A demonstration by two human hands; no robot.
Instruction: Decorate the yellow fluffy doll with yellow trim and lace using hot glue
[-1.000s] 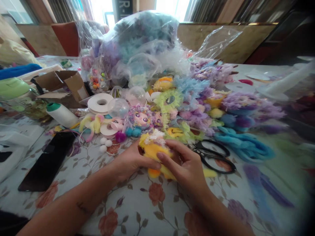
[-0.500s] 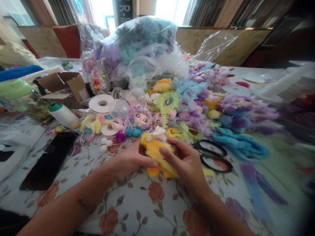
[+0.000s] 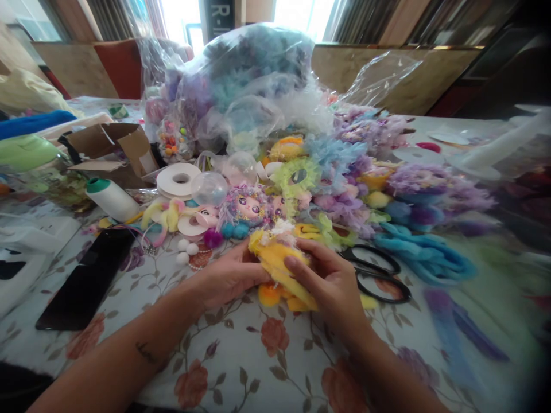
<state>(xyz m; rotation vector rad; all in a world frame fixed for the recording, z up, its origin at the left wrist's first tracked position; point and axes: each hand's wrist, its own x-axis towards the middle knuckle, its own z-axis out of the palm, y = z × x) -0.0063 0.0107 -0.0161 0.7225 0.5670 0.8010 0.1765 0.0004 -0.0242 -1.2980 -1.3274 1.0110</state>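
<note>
Between both hands is a yellow fuzzy bundle with white and pale pink fluff at its top; its exact kind is hard to tell. My left hand grips its left side, the thumb lying across the front. From the right, my right hand holds it with the thumb pressed on the yellow surface and the fingers behind. Orange and yellow fuzzy pieces show just below the bundle. Black-handled scissors lie right beside my right hand, their blades hidden.
Doll heads with curly hair, ribbon spools and pompoms crowd the table's middle. A large clear plastic bag rises behind. At left lie a black phone, a thread cone and a cardboard box. Blue fuzzy strands lie at right.
My left thumb has drawn back slightly from the front of the yellow bundle, uncovering a bit of white below it. Both hands still hold it. The whole view has shifted slightly.
</note>
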